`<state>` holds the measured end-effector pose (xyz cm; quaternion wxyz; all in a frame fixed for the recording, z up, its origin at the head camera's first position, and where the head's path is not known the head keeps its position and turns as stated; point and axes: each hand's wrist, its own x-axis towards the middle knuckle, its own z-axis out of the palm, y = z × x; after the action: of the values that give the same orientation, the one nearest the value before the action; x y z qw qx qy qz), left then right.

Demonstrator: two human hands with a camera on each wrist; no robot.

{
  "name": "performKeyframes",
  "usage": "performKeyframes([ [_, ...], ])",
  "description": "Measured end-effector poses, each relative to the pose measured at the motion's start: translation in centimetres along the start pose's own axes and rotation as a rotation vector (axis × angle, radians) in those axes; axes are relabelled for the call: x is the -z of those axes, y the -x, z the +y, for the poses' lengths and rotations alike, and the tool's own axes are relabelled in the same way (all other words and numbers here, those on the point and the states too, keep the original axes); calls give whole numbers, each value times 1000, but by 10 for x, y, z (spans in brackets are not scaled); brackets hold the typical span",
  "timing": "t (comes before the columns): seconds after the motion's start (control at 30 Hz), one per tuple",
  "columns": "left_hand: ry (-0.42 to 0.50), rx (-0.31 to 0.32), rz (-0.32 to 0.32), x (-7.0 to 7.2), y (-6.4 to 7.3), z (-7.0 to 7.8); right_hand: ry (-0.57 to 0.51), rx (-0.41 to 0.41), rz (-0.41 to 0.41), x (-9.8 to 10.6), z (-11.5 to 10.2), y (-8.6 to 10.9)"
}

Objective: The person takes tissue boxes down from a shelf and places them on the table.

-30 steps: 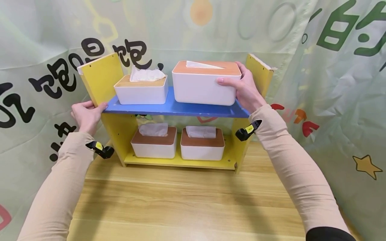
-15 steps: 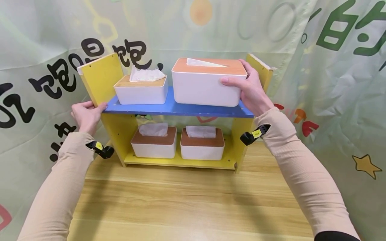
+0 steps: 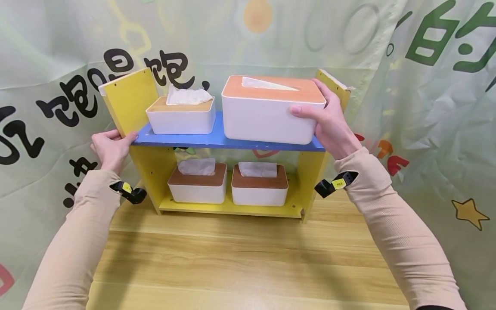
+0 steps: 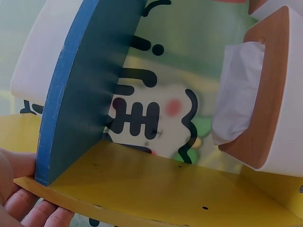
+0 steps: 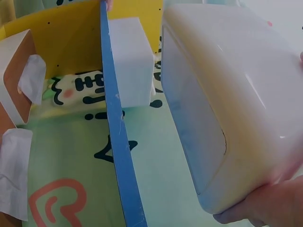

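Note:
A white tissue box [image 3: 267, 118] with a wood-look lid and a white tissue in its slot is in my right hand [image 3: 331, 122], thumb on the front and fingers around the right end. In the right wrist view its underside [image 5: 191, 113] shows, raised off the blue board [image 5: 116, 113]. My left hand [image 3: 111, 150] grips the left edge of the yellow and blue shelf [image 3: 174, 140]. In the left wrist view the thumb lies against the blue board and the fingers [image 4: 35, 210] curl under the yellow side panel. A smaller tissue box [image 3: 182, 122] stands at the left on the blue board.
On the yellow bottom board stand two more tissue boxes, a left one [image 3: 198, 193] and a right one [image 3: 259, 196], with brown lids. The shelf stands on a wooden table [image 3: 240, 258]. A printed cloth [image 3: 387, 107] hangs behind and beside it.
My right hand has drawn the held tissue box toward me and to the right; its right end now sits slightly lower in view. The left hand and the shelf have stayed put.

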<state>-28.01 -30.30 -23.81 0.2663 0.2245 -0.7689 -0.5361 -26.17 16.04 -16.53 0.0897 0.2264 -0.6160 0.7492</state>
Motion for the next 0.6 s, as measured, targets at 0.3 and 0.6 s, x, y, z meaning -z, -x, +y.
performKeyframes([
  [0.3,9,10,-1,0,0,0,20,-6,6,1,-5,15],
  [0.6,2,13,1,1,-1,0,29,-23,-6,6,-8,31],
])
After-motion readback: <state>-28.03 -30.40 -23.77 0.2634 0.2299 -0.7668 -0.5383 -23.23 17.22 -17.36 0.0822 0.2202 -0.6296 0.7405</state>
